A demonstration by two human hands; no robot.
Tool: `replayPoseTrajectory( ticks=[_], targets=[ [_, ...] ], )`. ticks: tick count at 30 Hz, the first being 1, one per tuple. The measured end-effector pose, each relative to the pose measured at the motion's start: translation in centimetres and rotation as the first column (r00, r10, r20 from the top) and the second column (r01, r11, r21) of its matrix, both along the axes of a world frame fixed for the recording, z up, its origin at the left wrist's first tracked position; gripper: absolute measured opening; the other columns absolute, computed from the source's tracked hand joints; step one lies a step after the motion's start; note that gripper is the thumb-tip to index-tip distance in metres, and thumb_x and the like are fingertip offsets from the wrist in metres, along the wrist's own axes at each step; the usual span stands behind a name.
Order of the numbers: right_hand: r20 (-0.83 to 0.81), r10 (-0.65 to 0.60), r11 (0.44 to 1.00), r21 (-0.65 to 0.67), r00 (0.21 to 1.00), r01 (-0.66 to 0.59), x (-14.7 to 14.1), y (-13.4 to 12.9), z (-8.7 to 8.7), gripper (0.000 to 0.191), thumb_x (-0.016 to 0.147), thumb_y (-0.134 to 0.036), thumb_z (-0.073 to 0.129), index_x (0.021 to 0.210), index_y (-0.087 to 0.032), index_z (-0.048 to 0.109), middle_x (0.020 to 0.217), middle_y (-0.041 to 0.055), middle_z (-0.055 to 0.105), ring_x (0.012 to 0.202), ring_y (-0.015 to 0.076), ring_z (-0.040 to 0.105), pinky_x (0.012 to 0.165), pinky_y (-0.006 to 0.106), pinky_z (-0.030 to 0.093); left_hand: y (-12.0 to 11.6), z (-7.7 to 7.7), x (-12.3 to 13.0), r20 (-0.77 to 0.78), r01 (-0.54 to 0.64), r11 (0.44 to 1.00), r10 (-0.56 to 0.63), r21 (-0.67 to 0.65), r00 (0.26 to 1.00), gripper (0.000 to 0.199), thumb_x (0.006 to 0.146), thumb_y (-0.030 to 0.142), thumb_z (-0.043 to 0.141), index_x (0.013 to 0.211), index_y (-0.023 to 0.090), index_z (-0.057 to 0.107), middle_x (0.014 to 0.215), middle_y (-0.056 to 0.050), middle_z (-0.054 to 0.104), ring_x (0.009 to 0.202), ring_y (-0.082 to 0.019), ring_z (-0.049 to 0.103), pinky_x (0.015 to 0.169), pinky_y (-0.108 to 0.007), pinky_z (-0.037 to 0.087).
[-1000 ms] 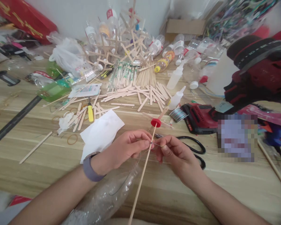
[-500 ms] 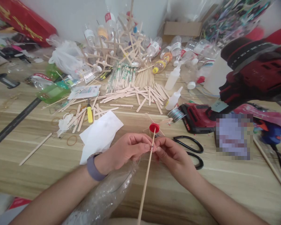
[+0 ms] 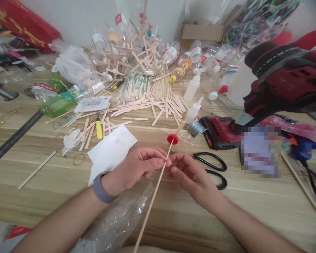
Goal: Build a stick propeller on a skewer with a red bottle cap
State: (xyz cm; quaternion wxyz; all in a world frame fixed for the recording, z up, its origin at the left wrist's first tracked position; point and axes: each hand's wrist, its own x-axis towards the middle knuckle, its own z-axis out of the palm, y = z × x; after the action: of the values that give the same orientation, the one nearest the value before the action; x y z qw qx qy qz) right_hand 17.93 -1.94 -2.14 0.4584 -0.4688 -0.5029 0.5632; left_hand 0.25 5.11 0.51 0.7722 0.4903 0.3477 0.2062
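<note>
A thin wooden stick [image 3: 150, 203] runs from the bottom edge up to a red bottle cap [image 3: 172, 139], with flat wooden blades [image 3: 180, 128] behind the cap. My left hand [image 3: 144, 163], a grey band at its wrist, pinches the stick a little below the cap, where a small dark wrap of thread or wire shows. Beside it, my right hand [image 3: 192, 174] has its fingers curled loosely, thumb and forefinger apart, just right of the stick. Black-handled scissors [image 3: 213, 161] lie beyond the right hand. Clear plastic [image 3: 121, 218] lies under my left forearm.
White paper [image 3: 113, 151] lies left of my hands, near a yellow-handled tool [image 3: 99, 129]. Several craft sticks [image 3: 137, 104], bottles [image 3: 193, 86] and skewers [image 3: 162, 86] spread behind. A red drill [image 3: 279, 80] stands right, beside a wire spool [image 3: 196, 129].
The stick's near end has swung left, and the blades behind the cap have turned. My right fingers have loosened and parted from the stick, while my left hand keeps its pinch.
</note>
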Motion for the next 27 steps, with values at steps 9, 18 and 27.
replayPoseTrajectory(
  ticks=[9, 18, 27],
  targets=[
    [0.390, -0.110, 0.925, 0.376, 0.914, -0.049, 1.1, 0.3, 1.0, 0.049, 0.098, -0.044, 0.042, 0.055, -0.020, 0.051, 0.051, -0.0012, 0.045, 0.049, 0.0129, 0.042, 0.051, 0.028, 0.034, 0.4, 0.1, 0.0, -0.136, -0.081, 0.960, 0.121, 0.268, 0.983, 0.015, 0.080, 0.026, 0.060, 0.079, 0.016, 0.071, 0.094, -0.002, 0.067, 0.066, -0.008, 0.053, 0.056, -0.019, 0.039],
    [0.471, -0.313, 0.884, 0.463, 0.824, 0.071, 1.0, 0.4, 0.6, 0.010, 0.088, -0.027, 0.061, 0.080, -0.022, 0.065, 0.076, 0.0045, 0.060, 0.066, 0.0173, 0.053, 0.058, 0.029, 0.041, 0.4, 0.3, 0.1, -0.254, 0.041, 0.816, 0.132, 0.577, 0.958, 0.018, 0.086, 0.022, 0.054, 0.079, 0.015, 0.069, 0.092, -0.004, 0.069, 0.088, -0.016, 0.062, 0.079, -0.024, 0.045],
    [0.580, -0.234, 0.905, 0.423, 0.780, -0.044, 0.7, -0.1, -0.2, 0.017, 0.095, -0.025, 0.050, 0.107, -0.020, 0.061, 0.085, 0.0058, 0.070, 0.068, 0.0163, 0.063, 0.059, 0.026, 0.047, -1.0, -0.9, 0.3, -0.382, 0.272, 0.541, 0.100, 0.796, 0.919, 0.017, 0.091, 0.015, 0.049, 0.088, 0.017, 0.067, 0.099, -0.004, 0.066, 0.087, -0.014, 0.061, 0.075, -0.021, 0.047]
  ],
)
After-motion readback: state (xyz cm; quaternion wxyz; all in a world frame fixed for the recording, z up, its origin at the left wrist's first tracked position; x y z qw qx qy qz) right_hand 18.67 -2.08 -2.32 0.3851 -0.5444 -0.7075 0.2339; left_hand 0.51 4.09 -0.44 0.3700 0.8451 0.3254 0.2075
